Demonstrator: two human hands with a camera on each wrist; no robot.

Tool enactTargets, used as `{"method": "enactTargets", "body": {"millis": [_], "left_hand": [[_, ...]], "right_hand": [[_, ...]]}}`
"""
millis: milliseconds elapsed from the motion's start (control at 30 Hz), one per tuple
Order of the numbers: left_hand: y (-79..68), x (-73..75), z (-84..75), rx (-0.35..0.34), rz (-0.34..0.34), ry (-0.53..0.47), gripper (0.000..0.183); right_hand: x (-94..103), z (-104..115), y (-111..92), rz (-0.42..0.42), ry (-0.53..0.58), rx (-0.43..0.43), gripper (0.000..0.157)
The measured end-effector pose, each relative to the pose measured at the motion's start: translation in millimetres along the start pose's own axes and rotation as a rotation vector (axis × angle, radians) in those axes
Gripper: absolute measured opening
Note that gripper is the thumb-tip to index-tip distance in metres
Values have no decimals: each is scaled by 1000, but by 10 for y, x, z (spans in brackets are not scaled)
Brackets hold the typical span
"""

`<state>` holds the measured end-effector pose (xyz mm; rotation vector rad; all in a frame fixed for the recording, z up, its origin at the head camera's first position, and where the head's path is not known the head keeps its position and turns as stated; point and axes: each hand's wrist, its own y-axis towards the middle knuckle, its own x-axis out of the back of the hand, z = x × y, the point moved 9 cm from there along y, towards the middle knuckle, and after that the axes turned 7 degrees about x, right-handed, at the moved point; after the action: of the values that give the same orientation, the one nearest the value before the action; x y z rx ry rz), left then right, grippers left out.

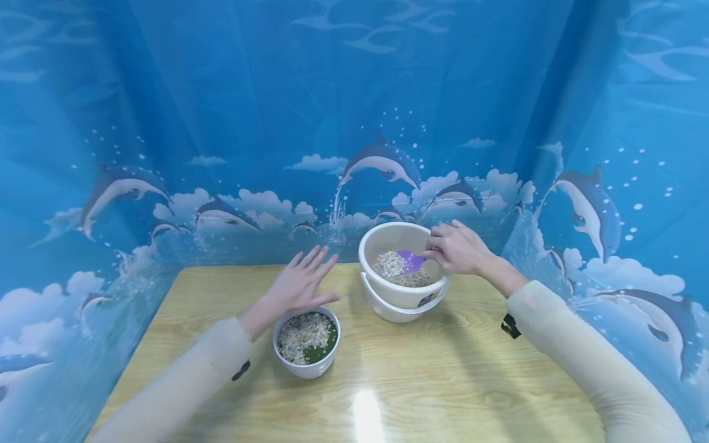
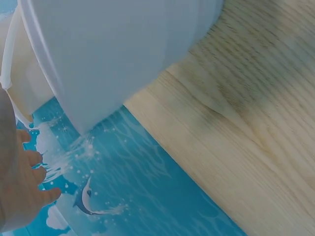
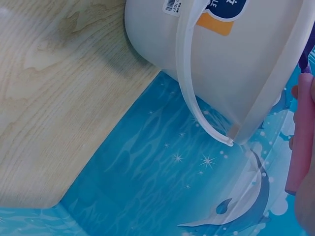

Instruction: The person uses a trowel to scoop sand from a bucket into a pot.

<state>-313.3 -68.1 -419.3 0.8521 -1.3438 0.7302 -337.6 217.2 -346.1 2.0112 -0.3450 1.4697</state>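
Note:
In the head view my right hand grips a small trowel by its handle over the right rim of a white bucket. The trowel's purple blade carries pale gravel, and more gravel lies below it inside the bucket. A pink handle shows at the edge of the right wrist view. My left hand, fingers spread and straight, is at the far rim of a white pot; whether it touches is unclear. Small stones cover much of the pot's dark green surface.
Both containers stand on a wooden table, the bucket near its back edge and the pot nearer the front left. The bucket's handle hangs down its side. A blue dolphin-print curtain encloses the back and sides.

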Motion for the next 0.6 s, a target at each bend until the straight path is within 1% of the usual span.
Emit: {"method": "enactTargets", "body": {"millis": [133,267,433,600], "left_hand": [[-85,2,45,-5,7,-1,94],[-167,2,72,-25,3,-4,98],[-266,25,86,-46,-14,-15,92],[-380,30,92,-76,-27,-28,91]], "right_hand": [[40,16,9,-9,-1,5,14],[89,33,20,-20,0,7,14],[147,60,36,-40,-2,24,14],[178,87,49,-47,-2,38,16]]}}
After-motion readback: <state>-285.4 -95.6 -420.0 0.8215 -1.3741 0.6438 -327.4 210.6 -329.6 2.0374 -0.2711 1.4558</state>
